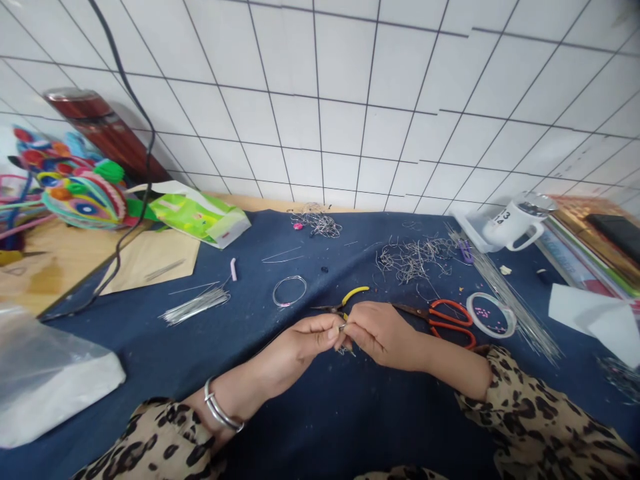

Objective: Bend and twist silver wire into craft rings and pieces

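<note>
My left hand (305, 340) and my right hand (383, 330) meet over the dark blue cloth, thumbs and fingers pinched together. Between the fingertips a small piece of silvery wire (343, 327) shows, gripped from both sides; most of it is hidden. A few thin wire ends hang just below the fingers. Right behind the hands lie pliers with yellow handles (356, 293), partly covered by my right hand. Scissors with red-orange handles (450, 313) rest beside my right wrist. A coiled wire ring (289, 291) lies beyond my left hand.
Bundles of straight wires lie left (197, 305) and right (515, 300). A tangled wire heap (415, 259) sits behind the scissors. A round dish (491, 315) holds pink beads. A white mug (515, 223), a green packet (200, 213) and a dark cable (150, 133) are farther out.
</note>
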Demonstrator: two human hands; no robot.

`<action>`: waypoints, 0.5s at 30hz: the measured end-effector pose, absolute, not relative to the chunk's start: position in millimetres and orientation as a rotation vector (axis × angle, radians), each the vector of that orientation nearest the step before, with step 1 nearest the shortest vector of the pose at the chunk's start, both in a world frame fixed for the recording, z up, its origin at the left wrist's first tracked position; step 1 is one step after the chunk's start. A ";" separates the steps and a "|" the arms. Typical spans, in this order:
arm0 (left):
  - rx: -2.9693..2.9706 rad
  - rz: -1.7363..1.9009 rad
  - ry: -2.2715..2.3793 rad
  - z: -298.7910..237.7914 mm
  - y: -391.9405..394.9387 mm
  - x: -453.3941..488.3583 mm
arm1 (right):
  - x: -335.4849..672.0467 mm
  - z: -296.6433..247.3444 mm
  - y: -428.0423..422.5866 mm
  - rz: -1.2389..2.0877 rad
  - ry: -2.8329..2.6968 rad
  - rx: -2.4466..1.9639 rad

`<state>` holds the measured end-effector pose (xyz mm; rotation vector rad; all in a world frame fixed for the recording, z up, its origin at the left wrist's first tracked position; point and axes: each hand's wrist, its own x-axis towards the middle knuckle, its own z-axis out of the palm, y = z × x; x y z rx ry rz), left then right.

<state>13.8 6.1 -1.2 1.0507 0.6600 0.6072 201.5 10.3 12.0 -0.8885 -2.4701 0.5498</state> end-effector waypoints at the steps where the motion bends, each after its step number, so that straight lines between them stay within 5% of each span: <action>1: 1.014 0.601 0.641 -3.1 5.9 13.4 | 201.5 13.5 9.9 0.563 -2.472 -0.880; 15: 0.693 0.587 0.352 -5.7 0.4 18.0 | 203.4 19.8 10.9 0.544 -2.477 -0.868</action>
